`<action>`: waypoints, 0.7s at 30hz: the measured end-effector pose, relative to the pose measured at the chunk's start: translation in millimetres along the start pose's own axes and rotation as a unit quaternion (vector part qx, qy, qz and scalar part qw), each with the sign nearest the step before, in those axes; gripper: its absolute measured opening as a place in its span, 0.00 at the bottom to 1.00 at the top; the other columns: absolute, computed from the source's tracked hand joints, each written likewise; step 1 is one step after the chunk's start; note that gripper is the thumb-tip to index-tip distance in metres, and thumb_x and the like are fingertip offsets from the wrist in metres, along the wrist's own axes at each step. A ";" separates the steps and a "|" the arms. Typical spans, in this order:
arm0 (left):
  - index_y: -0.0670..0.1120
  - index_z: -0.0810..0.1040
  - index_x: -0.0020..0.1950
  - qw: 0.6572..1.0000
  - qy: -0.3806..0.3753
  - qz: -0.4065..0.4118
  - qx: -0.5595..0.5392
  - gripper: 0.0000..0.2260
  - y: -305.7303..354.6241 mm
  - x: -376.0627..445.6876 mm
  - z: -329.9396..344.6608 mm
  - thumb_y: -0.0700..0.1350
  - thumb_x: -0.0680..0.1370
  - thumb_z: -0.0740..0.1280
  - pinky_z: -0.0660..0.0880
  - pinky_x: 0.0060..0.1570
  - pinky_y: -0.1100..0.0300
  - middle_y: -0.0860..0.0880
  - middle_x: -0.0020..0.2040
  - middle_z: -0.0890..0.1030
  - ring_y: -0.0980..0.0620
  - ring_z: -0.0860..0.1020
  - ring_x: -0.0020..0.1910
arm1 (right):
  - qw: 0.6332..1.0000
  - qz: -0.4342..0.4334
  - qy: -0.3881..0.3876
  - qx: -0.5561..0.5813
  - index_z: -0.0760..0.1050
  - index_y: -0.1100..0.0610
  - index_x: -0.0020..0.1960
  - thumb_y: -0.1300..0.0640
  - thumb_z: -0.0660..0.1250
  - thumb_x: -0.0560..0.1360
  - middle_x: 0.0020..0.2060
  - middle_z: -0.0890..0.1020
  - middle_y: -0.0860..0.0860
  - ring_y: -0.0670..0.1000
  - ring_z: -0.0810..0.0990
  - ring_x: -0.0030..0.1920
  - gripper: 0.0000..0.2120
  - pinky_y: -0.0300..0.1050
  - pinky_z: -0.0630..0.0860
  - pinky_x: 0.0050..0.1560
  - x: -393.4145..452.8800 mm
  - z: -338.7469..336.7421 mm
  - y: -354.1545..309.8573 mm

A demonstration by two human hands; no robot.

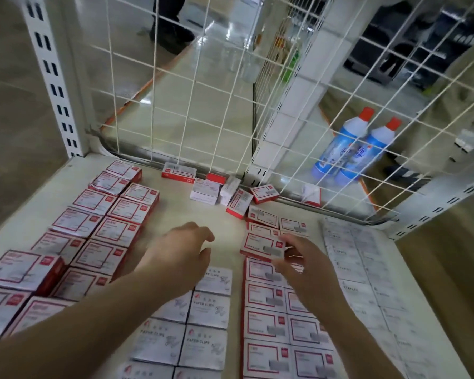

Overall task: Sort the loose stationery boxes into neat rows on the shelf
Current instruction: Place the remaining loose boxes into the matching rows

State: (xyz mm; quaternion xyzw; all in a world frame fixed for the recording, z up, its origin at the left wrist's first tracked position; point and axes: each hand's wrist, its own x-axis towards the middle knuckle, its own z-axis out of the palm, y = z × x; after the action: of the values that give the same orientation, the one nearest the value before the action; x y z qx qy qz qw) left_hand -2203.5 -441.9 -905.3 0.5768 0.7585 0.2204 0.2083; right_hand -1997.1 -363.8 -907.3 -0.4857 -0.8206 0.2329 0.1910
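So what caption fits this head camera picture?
Right hand places a red box on the shelf; left hand reaches forward.

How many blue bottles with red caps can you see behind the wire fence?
2. Both stand side by side behind the wire mesh on the right: the left bottle and the right bottle. More might be hidden outside the picture.

Both hands forward, left (185, 251) relaxed, right (303, 258) pinching.

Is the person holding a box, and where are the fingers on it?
Yes. The right hand pinches a red-and-white box at its near right corner. The left hand holds nothing.
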 end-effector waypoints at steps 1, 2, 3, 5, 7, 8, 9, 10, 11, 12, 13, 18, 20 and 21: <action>0.54 0.70 0.66 1.000 -0.005 0.011 0.011 0.15 3.1 -0.3 1.8 0.48 0.80 0.58 0.72 0.58 0.57 0.55 0.62 0.72 0.55 0.72 0.59 | 1.000 0.006 0.001 0.000 0.68 0.43 0.58 0.55 0.68 0.74 0.48 0.72 0.37 0.32 0.73 0.45 0.16 0.22 0.69 0.43 -2.1 -1.0 4.2; 0.54 0.70 0.66 1.000 -0.008 0.020 0.017 0.15 6.5 -0.5 4.0 0.48 0.80 0.57 0.72 0.59 0.58 0.55 0.63 0.72 0.55 0.72 0.60 | 1.000 0.012 0.001 0.000 0.67 0.43 0.57 0.55 0.68 0.74 0.49 0.73 0.38 0.32 0.73 0.46 0.16 0.22 0.69 0.43 -4.2 -1.6 8.5; 0.53 0.69 0.67 0.999 -0.012 0.028 0.022 0.15 9.7 -0.7 6.4 0.48 0.80 0.57 0.71 0.59 0.59 0.55 0.63 0.72 0.55 0.71 0.60 | 1.000 0.019 0.001 0.002 0.68 0.44 0.58 0.55 0.68 0.74 0.50 0.73 0.39 0.32 0.73 0.46 0.15 0.22 0.69 0.43 -6.3 -2.0 12.4; 0.53 0.68 0.68 0.999 -0.021 0.039 0.031 0.16 15.6 -1.7 11.4 0.48 0.80 0.56 0.70 0.60 0.60 0.55 0.64 0.71 0.55 0.70 0.62 | 0.999 0.034 0.002 0.011 0.69 0.45 0.59 0.55 0.67 0.75 0.50 0.74 0.39 0.33 0.73 0.47 0.15 0.23 0.70 0.44 -10.0 -1.8 19.6; 0.54 0.68 0.69 0.997 -0.033 0.050 0.041 0.16 21.1 -2.6 16.2 0.49 0.80 0.56 0.69 0.62 0.58 0.56 0.65 0.71 0.55 0.69 0.63 | 0.998 0.056 0.005 0.026 0.68 0.42 0.57 0.55 0.67 0.75 0.50 0.74 0.37 0.35 0.74 0.48 0.15 0.27 0.71 0.47 -13.0 -0.9 23.7; 0.54 0.68 0.68 0.996 -0.040 0.057 0.047 0.16 23.8 -2.6 18.8 0.49 0.80 0.55 0.69 0.62 0.58 0.56 0.65 0.71 0.55 0.69 0.63 | 0.997 0.067 0.008 0.033 0.66 0.41 0.56 0.55 0.67 0.75 0.50 0.73 0.37 0.35 0.75 0.48 0.15 0.29 0.71 0.48 -14.4 -0.5 24.9; 0.54 0.68 0.68 0.995 -0.047 0.064 0.053 0.16 26.6 -2.6 21.1 0.49 0.80 0.55 0.68 0.62 0.58 0.55 0.65 0.71 0.55 0.69 0.63 | 0.996 0.075 0.011 0.037 0.66 0.40 0.56 0.55 0.67 0.75 0.49 0.73 0.36 0.36 0.75 0.48 0.16 0.28 0.71 0.48 -15.6 -0.1 25.9; 0.54 0.69 0.68 0.994 -0.054 0.070 0.058 0.16 29.2 -2.5 23.0 0.49 0.80 0.55 0.68 0.61 0.59 0.55 0.64 0.71 0.55 0.69 0.62 | 0.996 0.078 0.014 0.037 0.65 0.40 0.55 0.55 0.67 0.75 0.49 0.73 0.36 0.35 0.74 0.48 0.16 0.26 0.70 0.46 -16.6 0.1 26.8; 0.53 0.70 0.67 0.994 -0.058 0.075 0.062 0.15 31.5 -2.1 25.0 0.49 0.81 0.55 0.69 0.61 0.59 0.55 0.63 0.72 0.55 0.69 0.61 | 0.996 0.077 0.017 0.034 0.65 0.40 0.55 0.55 0.66 0.75 0.49 0.73 0.35 0.34 0.74 0.47 0.15 0.24 0.70 0.44 -17.3 0.0 27.9; 0.54 0.70 0.66 0.993 -0.062 0.081 0.064 0.14 33.6 -1.8 26.5 0.49 0.81 0.55 0.69 0.60 0.60 0.55 0.63 0.72 0.55 0.69 0.60 | 0.996 0.078 0.019 0.032 0.66 0.40 0.55 0.56 0.66 0.75 0.49 0.72 0.35 0.33 0.74 0.47 0.15 0.22 0.69 0.42 -17.8 -0.3 29.2; 0.54 0.70 0.65 0.992 -0.066 0.087 0.067 0.14 35.4 -1.3 27.5 0.49 0.80 0.55 0.69 0.59 0.60 0.55 0.62 0.72 0.55 0.70 0.60 | 0.996 0.080 0.019 0.031 0.66 0.40 0.56 0.56 0.66 0.75 0.49 0.72 0.34 0.32 0.73 0.47 0.15 0.21 0.69 0.41 -18.0 -0.8 30.7; 0.53 0.69 0.65 0.987 -0.084 0.107 0.087 0.14 40.3 6.9 28.8 0.51 0.80 0.56 0.68 0.60 0.61 0.55 0.63 0.72 0.54 0.69 0.61 | 0.995 0.099 0.033 -0.007 0.69 0.49 0.65 0.54 0.65 0.76 0.56 0.74 0.41 0.40 0.73 0.52 0.17 0.32 0.70 0.51 -9.1 -5.1 40.9; 0.53 0.69 0.65 0.987 -0.086 0.102 0.094 0.14 43.7 13.1 31.1 0.51 0.80 0.58 0.69 0.60 0.60 0.54 0.63 0.72 0.54 0.70 0.61 | 0.995 0.091 0.044 -0.025 0.70 0.51 0.64 0.54 0.64 0.77 0.56 0.75 0.43 0.41 0.72 0.52 0.17 0.28 0.69 0.48 -1.7 -9.6 47.6; 0.53 0.69 0.65 0.987 -0.089 0.097 0.096 0.14 46.1 15.7 32.6 0.51 0.79 0.59 0.70 0.59 0.60 0.54 0.62 0.73 0.54 0.70 0.60 | 0.995 0.084 0.048 -0.036 0.70 0.52 0.64 0.54 0.64 0.77 0.55 0.75 0.44 0.41 0.73 0.51 0.16 0.28 0.69 0.47 1.9 -11.9 50.1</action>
State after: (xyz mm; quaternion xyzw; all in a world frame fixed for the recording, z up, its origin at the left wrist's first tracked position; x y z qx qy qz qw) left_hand -2152.7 -412.7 -906.4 0.6826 0.6948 0.1136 0.1959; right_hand -1956.0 -338.8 -925.7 -0.5704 -0.7743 0.1948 0.1925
